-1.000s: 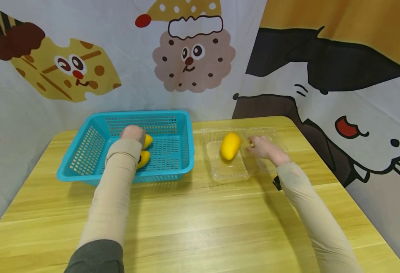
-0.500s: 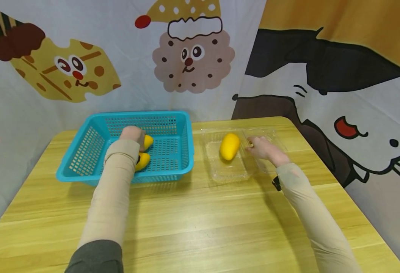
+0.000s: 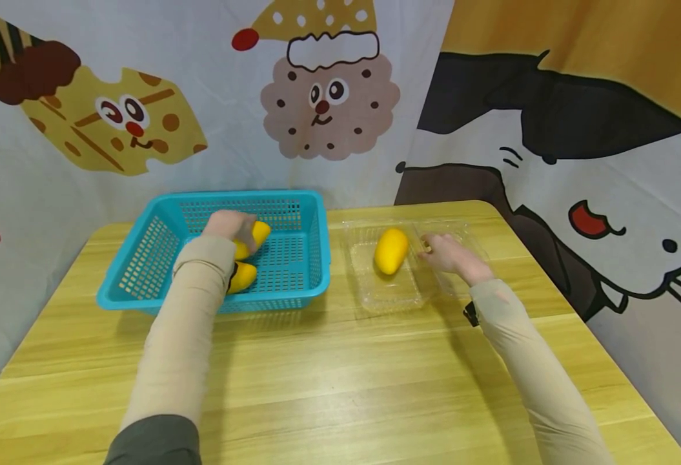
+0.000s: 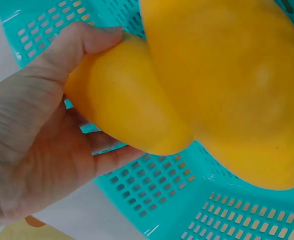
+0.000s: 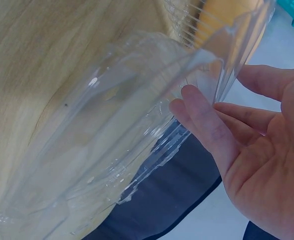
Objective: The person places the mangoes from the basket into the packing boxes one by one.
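left grip (image 3: 230, 226) grasping mango (image 4: 127, 97), shifted slightly up-right in blue basket (image 3: 284, 258), left of centre (second mango (image 3: 244, 278) just below) | right grip (image 3: 449, 253) pinching clear box (image 3: 395, 297), right of centre, unchanged | lift likely starting

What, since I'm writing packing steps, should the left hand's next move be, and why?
Probably lift the held mango out of the basket: the left hand grips it, while the right hand holds the clear box, where another mango leaves room.
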The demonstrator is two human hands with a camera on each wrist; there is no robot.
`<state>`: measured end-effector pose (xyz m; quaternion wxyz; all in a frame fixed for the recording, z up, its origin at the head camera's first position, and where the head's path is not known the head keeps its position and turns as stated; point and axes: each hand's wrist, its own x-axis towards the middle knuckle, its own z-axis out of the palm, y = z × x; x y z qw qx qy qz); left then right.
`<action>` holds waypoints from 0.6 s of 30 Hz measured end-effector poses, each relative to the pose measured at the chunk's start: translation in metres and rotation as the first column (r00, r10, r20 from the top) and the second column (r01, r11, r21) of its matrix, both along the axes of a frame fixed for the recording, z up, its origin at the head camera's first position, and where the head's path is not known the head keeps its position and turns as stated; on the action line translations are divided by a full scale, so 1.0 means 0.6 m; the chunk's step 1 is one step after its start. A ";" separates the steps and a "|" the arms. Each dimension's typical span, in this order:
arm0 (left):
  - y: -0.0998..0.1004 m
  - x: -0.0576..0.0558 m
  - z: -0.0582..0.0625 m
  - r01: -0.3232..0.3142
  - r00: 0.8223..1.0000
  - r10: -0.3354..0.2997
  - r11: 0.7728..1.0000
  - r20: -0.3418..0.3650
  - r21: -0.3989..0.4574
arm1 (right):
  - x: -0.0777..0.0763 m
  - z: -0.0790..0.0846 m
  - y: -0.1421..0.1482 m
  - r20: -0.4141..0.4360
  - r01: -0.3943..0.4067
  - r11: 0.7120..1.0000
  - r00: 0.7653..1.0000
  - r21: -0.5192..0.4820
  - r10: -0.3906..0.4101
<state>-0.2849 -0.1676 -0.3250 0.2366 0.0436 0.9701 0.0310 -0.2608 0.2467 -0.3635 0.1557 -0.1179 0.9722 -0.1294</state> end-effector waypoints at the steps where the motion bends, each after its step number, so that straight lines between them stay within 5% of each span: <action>1: -0.001 -0.005 0.001 -0.015 0.999 0.015 1.000 0.031 0.013 | 0.000 0.000 0.000 -0.001 -0.001 1.000 1.000 0.000 0.001; 5: -0.001 -0.020 0.005 0.001 0.996 -0.004 0.999 0.093 0.032 | 0.001 0.001 -0.001 -0.004 -0.005 1.000 1.000 0.003 0.005; 18: 0.006 -0.025 0.023 0.065 0.997 -0.070 0.992 0.037 0.108 | 0.003 0.002 -0.004 -0.014 -0.002 1.000 1.000 0.007 0.003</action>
